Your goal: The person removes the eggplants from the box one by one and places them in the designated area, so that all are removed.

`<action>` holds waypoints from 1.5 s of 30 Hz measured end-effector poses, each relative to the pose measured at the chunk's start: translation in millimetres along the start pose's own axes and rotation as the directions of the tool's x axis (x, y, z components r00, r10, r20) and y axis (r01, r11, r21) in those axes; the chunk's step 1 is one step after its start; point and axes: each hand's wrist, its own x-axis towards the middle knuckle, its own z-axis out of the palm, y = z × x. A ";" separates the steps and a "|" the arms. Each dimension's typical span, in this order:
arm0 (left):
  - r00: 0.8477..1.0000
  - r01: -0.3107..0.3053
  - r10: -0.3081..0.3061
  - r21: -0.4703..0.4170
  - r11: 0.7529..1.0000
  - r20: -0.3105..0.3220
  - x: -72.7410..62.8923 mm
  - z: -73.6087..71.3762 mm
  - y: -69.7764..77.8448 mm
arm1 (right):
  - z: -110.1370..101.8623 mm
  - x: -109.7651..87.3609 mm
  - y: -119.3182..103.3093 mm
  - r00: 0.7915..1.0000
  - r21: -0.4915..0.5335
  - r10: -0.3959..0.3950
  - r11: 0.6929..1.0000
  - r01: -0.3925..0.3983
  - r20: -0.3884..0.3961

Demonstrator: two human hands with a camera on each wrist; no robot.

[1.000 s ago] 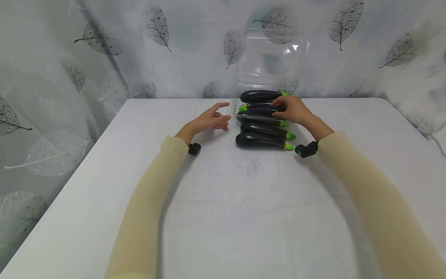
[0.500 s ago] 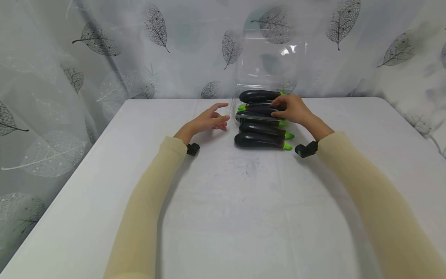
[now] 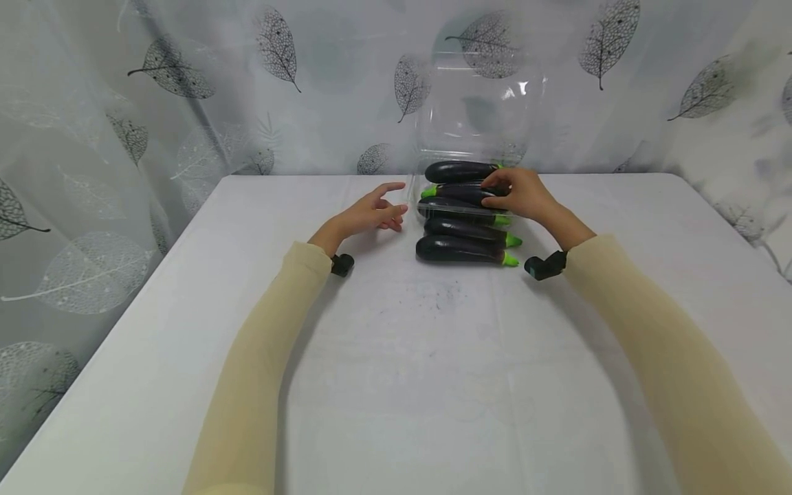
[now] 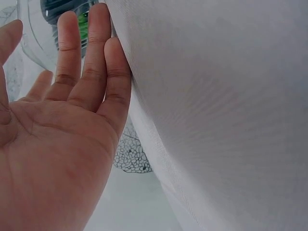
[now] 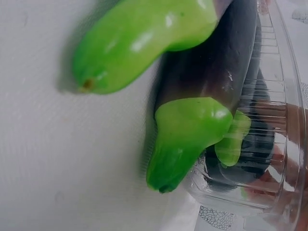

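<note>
In the head view, my right hand (image 3: 522, 196) holds the right end of an eggplant (image 3: 456, 194), which lies in a clear plastic clamshell box (image 3: 413, 189) with its green stem to the left. Another eggplant (image 3: 459, 170) is behind it and a third (image 3: 458, 209) in front, both in the box. Through the plastic wall, the right wrist view shows parts of this hand's fingers (image 5: 292, 139). My left hand (image 3: 370, 212) is by the box's left side with fingers extended, holding nothing. Its palm (image 4: 57, 144) and spread fingers show in the left wrist view.
Two more eggplants (image 3: 464, 249) lie on the white table (image 3: 396, 385) in front of the box, green stems to the right. The box's transparent lid (image 3: 479, 103) stands raised against a leaf-patterned curtain (image 3: 334, 75) along the table's back edge.
The head view has shifted very slightly. Both hands and the eggplants otherwise stay in the same places.
</note>
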 end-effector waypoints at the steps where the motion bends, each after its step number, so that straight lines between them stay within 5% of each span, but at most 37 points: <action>1: 1.000 -0.002 0.002 -0.001 1.000 0.001 -0.4 -0.2 0.4 | -0.1 -0.2 -0.2 1.000 0.000 0.001 1.000 -0.001 -0.002; 24: 1.000 -0.011 0.011 -0.004 1.000 0.008 0.1 1.8 0.6 | -0.3 -11.2 0.1 0.997 0.127 0.051 0.991 -0.042 -0.066; 45: 1.000 -0.006 0.006 -0.014 1.000 0.004 0.2 0.4 -1.4 | 7.3 -15.4 -4.4 0.985 0.193 0.023 0.981 0.011 -0.174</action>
